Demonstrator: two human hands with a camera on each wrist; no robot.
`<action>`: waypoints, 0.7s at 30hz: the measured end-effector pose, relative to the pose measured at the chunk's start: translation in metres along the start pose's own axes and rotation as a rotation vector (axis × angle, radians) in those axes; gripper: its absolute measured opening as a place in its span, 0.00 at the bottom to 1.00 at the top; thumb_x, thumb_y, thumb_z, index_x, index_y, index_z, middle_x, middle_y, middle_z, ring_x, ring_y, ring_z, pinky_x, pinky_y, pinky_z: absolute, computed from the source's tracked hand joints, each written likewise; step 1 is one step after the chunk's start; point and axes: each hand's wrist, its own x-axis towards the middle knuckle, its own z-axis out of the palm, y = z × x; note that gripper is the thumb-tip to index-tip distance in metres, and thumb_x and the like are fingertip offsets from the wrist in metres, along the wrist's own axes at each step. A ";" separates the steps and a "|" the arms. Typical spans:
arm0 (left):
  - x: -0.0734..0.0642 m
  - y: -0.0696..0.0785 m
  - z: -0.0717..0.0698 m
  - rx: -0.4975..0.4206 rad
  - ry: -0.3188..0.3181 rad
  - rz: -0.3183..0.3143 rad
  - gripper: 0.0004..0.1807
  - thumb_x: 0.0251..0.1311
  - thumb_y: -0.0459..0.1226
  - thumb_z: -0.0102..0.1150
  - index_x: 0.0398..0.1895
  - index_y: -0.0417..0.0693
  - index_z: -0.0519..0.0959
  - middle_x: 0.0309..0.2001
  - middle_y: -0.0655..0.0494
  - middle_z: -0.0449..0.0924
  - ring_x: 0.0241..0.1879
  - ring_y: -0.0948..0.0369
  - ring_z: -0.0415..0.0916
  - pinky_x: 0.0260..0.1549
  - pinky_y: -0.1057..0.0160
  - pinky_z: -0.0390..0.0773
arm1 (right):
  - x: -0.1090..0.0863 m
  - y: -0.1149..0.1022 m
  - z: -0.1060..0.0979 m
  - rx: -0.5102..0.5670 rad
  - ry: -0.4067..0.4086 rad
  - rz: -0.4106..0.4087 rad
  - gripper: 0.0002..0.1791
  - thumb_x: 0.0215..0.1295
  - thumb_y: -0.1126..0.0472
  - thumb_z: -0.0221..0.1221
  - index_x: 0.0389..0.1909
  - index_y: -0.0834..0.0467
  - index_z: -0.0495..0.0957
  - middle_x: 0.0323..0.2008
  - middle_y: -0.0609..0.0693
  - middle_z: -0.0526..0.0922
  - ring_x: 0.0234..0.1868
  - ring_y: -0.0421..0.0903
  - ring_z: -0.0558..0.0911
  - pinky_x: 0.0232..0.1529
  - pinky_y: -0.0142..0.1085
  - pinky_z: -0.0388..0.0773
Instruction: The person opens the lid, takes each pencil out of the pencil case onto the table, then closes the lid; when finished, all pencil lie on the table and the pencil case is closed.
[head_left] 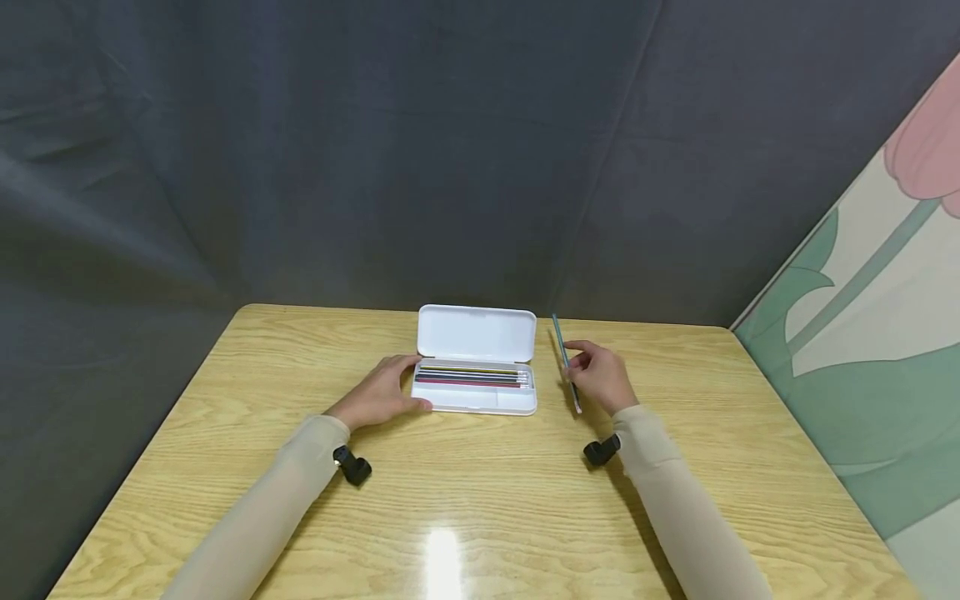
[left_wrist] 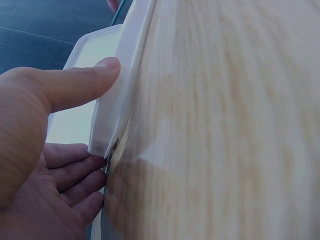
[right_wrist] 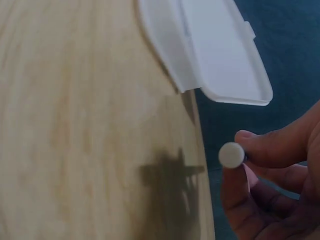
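Observation:
A white pencil case [head_left: 517, 402] lies on the table with its lid [head_left: 477, 333] raised at the back. Several pencils [head_left: 468, 377] rest side by side inside, yellow, dark and red among them. My left hand [head_left: 381, 392] holds the case by its left end. Its thumb [left_wrist: 95, 82] lies on the front side, while the fingers curve around the end. To the right of the case, my right hand [head_left: 602, 379] pinches a blue-green pencil [head_left: 560, 340] between thumb and fingers. That pencil is slanted above the table, its white eraser end [right_wrist: 232, 155] pointing toward me.
The wooden table [head_left: 375, 508] ends at a dark curtain [head_left: 390, 167] just behind the case. A panel with a flower print [head_left: 885, 333] stands along the right side. Small black cameras [head_left: 354, 467] are strapped to both wrists.

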 end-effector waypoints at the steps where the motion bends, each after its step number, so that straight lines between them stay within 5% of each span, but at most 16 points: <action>1: 0.000 0.000 0.000 -0.001 0.001 0.003 0.53 0.53 0.57 0.74 0.79 0.49 0.60 0.78 0.46 0.58 0.79 0.46 0.54 0.76 0.41 0.58 | 0.000 0.001 0.002 -0.020 -0.006 0.001 0.25 0.61 0.64 0.65 0.62 0.58 0.79 0.37 0.55 0.86 0.35 0.47 0.80 0.32 0.31 0.75; 21: 0.001 0.003 0.000 0.015 0.010 0.021 0.53 0.53 0.57 0.74 0.78 0.49 0.60 0.78 0.47 0.59 0.79 0.47 0.54 0.77 0.42 0.58 | 0.003 0.003 0.009 -0.204 -0.097 -0.033 0.26 0.59 0.63 0.68 0.60 0.61 0.79 0.31 0.51 0.85 0.27 0.43 0.78 0.27 0.31 0.70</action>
